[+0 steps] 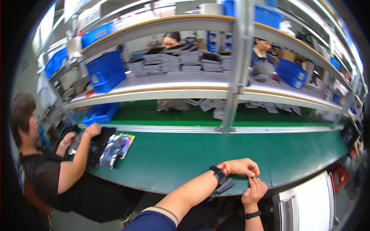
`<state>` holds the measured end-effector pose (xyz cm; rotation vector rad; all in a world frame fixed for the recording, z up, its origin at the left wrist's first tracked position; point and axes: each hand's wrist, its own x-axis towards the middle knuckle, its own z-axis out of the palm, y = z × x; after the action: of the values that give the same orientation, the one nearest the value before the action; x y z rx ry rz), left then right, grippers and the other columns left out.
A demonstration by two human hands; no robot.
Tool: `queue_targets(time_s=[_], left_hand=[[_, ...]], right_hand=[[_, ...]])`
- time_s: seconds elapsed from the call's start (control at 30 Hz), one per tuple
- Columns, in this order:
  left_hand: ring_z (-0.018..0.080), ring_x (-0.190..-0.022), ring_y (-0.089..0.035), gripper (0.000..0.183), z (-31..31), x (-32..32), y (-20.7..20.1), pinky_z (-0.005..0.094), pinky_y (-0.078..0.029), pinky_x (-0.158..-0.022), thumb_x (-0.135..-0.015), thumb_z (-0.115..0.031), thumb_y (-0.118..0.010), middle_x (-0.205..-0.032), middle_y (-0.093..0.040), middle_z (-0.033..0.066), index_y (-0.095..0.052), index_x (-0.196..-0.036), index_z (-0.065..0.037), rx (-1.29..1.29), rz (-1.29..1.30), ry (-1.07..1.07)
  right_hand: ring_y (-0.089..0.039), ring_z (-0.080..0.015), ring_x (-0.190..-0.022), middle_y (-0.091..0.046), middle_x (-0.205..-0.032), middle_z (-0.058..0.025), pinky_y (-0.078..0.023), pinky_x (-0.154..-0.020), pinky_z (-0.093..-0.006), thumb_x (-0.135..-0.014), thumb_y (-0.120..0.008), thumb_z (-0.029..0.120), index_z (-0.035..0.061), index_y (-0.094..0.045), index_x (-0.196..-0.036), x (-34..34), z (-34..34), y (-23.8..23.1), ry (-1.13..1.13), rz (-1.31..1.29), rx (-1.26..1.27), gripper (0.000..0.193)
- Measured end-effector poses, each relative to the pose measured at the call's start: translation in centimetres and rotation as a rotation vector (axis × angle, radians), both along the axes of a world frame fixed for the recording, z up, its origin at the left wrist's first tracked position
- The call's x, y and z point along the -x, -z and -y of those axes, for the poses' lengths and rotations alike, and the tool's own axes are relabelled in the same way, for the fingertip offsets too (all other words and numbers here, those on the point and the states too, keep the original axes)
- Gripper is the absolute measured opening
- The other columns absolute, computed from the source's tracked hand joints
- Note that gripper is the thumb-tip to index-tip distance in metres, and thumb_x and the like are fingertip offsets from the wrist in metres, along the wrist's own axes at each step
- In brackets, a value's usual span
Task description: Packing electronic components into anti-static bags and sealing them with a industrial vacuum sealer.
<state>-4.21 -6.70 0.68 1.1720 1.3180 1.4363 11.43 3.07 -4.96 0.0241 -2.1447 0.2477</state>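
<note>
My left hand point(243, 167) reaches across from the left over the front edge of the green worktop point(185, 158). Its thumb and fingers are bent together in a pinch. My right hand point(255, 191) is just below it, fingers pointing up, their tips meeting the left fingertips. Whatever is between the fingertips, if anything, is too small to make out. A black band with a grey device point(225, 185) sits on my left wrist, beside a red cord. Another black band point(253, 214) circles my right wrist.
At the left, a co-worker point(50, 165) handles something beside silver bags point(111, 151) and a blue bin point(100, 112). A metal post point(233, 77) and shelf point(169, 92) stand ahead, with stacked grey boxes point(181, 61). Two people work beyond. A white panel point(308, 204) is at lower right.
</note>
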Motion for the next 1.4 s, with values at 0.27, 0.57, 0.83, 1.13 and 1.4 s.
queue_targets(time_s=[0.27, 0.57, 0.83, 1.13, 1.4], left_hand=[[0.0191, -0.085, -0.062, 0.021, 0.4, 1.0, 1.4, 0.029, -0.053, -0.073, -0.088, -0.012, -0.057, -0.097, -0.062, 0.0132, -0.058, -0.104, 0.002, -0.02, 0.462, -0.288], [0.0187, -0.082, -0.061, 0.015, 0.2, 0.5, 0.2, 0.031, -0.053, -0.07, -0.089, -0.01, -0.056, -0.094, -0.061, 0.0108, -0.057, -0.099, 0.0, 0.012, 0.423, -0.282], [0.0178, -0.082, -0.06, 0.014, 0.2, 0.2, 0.2, 0.0307, -0.052, -0.071, -0.09, -0.01, -0.053, -0.094, -0.06, 0.0102, -0.057, -0.1, 0.0, 0.031, 0.418, -0.284], [0.0177, -0.084, -0.061, 0.019, 1.2, 1.5, -0.1, 0.0301, -0.053, -0.072, -0.09, -0.012, -0.055, -0.096, -0.061, 0.0106, -0.057, -0.103, 0.0, 0.04, 0.384, -0.308], [0.0125, -0.076, -0.061, 0.021, -0.6, 0.9, -0.1, 0.0255, -0.053, -0.063, -0.084, -0.015, -0.063, -0.086, -0.062, 0.0075, -0.06, -0.1, 0.0, -0.017, 0.297, -0.275]], right_hand=[[-0.06, -0.025, -0.093, -0.064, -0.098, -0.0093, -0.041, -0.083, -0.0408, -0.065, -0.055, 0.019, 0.0073, -0.065, -0.089, 0.5, 0.0, -0.4, -0.059, -0.001, 0.041, 0.028], [-0.054, -0.026, -0.104, -0.06, -0.109, -0.0117, -0.036, -0.094, -0.0434, -0.072, -0.055, 0.021, 0.0036, -0.061, -0.103, -0.4, 0.1, 0.2, -0.083, -0.006, 0.105, 0.036], [-0.051, -0.0298, -0.107, -0.056, -0.113, -0.0153, -0.037, -0.093, -0.044, -0.075, -0.062, 0.024, 0.002, -0.058, -0.107, -2.4, -0.3, -2.8, -0.104, 0.171, 0.169, 0.039], [-0.037, -0.0441, -0.122, -0.035, -0.137, -0.0203, -0.025, -0.091, -0.0726, -0.082, -0.047, 0.062, 0.0323, -0.041, -0.133, -8.5, -21.2, -12.9, 0.609, 0.993, 0.341, 0.059], [-0.04, -0.0338, -0.125, -0.043, -0.134, -0.0215, -0.032, -0.102, -0.0366, -0.086, -0.054, 0.028, 0.0102, -0.026, -0.142, -20.0, -29.9, -6.5, 0.548, 1.117, 0.249, 0.065]])
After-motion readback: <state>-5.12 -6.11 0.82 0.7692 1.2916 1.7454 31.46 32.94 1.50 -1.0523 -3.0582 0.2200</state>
